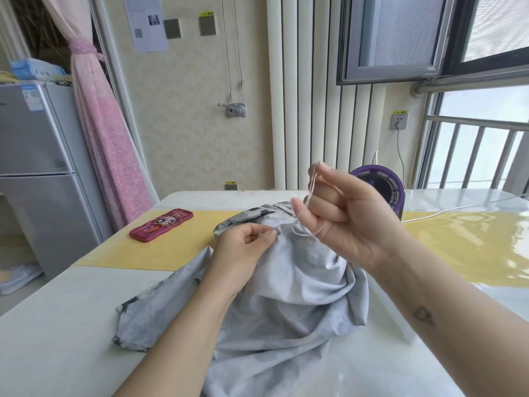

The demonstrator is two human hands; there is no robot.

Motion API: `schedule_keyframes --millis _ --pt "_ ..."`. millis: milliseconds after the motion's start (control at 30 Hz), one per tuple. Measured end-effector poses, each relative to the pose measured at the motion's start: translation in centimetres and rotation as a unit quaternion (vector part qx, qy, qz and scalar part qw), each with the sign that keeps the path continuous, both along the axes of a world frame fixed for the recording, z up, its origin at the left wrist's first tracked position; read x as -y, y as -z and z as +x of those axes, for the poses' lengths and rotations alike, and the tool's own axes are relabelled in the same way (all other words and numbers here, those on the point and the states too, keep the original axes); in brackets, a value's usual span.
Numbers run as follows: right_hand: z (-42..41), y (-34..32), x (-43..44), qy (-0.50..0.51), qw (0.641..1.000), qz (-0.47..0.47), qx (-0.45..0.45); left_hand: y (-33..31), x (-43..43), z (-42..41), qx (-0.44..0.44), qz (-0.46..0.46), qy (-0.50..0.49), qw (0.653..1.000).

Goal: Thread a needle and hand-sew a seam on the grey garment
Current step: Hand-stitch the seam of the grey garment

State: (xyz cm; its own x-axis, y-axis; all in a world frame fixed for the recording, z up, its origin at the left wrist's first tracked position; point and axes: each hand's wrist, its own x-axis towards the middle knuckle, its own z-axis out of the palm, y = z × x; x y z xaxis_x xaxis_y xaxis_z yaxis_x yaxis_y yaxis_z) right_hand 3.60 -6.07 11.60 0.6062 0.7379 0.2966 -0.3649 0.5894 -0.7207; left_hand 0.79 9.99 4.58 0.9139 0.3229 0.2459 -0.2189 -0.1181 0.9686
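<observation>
Sitting bunched mid-table: grey garment (286, 305), near edge running off the bottom of the frame, top fold pulled up into a peak. Left hand (243, 250) pinches that peak between thumb and fingertips, the other fingers curled. Pale thread (313, 181) runs from the fabric just right of the pinch up into the right hand (346, 216). That hand is raised above the cloth with fingers curled, thumb and forefinger nipping the thread at the top, a strand looped past the lower fingers. Needle: can't tell, too small. Table (71, 325) is white with a yellow strip (171, 250) across it. Phone in a pink cartoon case (161, 224) lies on the strip, left of the garment and apart from it. Purple fan (383, 184) stands behind the right hand.
</observation>
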Motion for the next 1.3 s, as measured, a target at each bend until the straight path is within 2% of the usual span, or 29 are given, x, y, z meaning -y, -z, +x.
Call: schedule_keyframes --millis 33,67,100,167,200,267,367,433,600,667,700,767,800,867,900,933,967,1033,1100,1133,1200,1300 --pt "0.1 -0.2 0.5 -0.084 0.996 -0.030 -0.006 0.1 -0.1 0.1 -0.001 -0.004 -0.003 1.000" --pt "0.3 -0.1 1.0 -0.137 0.985 -0.099 0.020 0.1 -0.2 0.1 -0.001 -0.008 -0.006 1.000" --pt "0.5 0.2 1.4 -0.140 0.967 -0.196 0.079 0.1 -0.2 0.0 0.000 -0.011 -0.007 1.000" --pt "0.9 1.1 1.7 -0.036 0.894 -0.388 0.221 0.0 -0.2 -0.1 0.006 -0.010 -0.007 1.000" --pt "1.0 1.6 1.6 0.040 0.854 -0.446 0.265 -0.1 -0.1 -0.2 0.010 -0.005 -0.007 1.000" --pt "0.9 2.3 0.9 0.173 0.805 -0.478 0.306 -0.3 0.1 -0.4 0.019 0.011 -0.002 1.000" --pt "0.7 3.0 -0.2 0.268 0.775 -0.458 0.344 -0.6 0.5 -0.8 0.029 0.035 0.005 0.999" --pt "0.8 3.5 -0.7 0.287 0.769 -0.445 0.358 -0.7 0.7 -1.0 0.038 0.051 0.008 0.998" --pt "1.2 3.5 -0.6 0.338 0.790 -0.384 0.338 -0.6 0.2 -1.1 0.043 0.062 0.000 0.997" --pt "1.0 3.0 -0.5 0.352 0.829 -0.301 0.313 -0.5 0.0 -0.9 0.034 0.059 -0.007 0.998" --pt "0.8 2.7 -0.6 0.335 0.870 -0.233 0.278 -0.5 0.0 -0.7 0.028 0.059 -0.011 0.998" --pt "0.2 1.7 -0.6 0.242 0.951 -0.095 0.168 -0.3 -0.1 -0.4 0.022 0.060 -0.018 0.998" --pt "0.1 1.2 -0.5 0.174 0.978 -0.045 0.110 -0.2 -0.1 -0.3 0.021 0.061 -0.021 0.998" --pt "0.3 0.6 0.3 -0.028 0.999 -0.008 0.032 -0.1 -0.3 -0.1 0.018 0.062 -0.027 0.998" --pt "0.4 0.5 0.9 -0.138 0.990 -0.026 0.026 0.0 -0.4 0.0 0.017 0.054 -0.030 0.998" --pt "0.8 0.6 1.4 -0.204 0.975 -0.079 0.047 0.1 -0.5 0.1 0.016 0.042 -0.033 0.998" --pt "1.0 0.8 1.8 -0.212 0.960 -0.159 0.094 0.1 -0.6 0.1 0.016 0.032 -0.034 0.999" --pt "1.1 1.5 2.1 -0.099 0.909 -0.345 0.212 0.0 -0.5 -0.1 0.020 0.026 -0.033 0.999" --pt "1.0 2.1 1.5 0.083 0.842 -0.452 0.281 -0.2 -0.3 -0.3 0.029 0.039 -0.031 0.998" --pt "1.0 2.3 1.0 0.157 0.820 -0.465 0.294 -0.3 -0.1 -0.5 0.034 0.046 -0.030 0.998" --pt "0.8 2.6 0.3 0.242 0.800 -0.457 0.304 -0.4 0.2 -0.7 0.044 0.053 -0.027 0.997" --pt "0.5 3.0 -0.7 0.278 0.783 -0.435 0.348 -0.5 0.4 -1.0 0.053 0.077 -0.020 0.995"
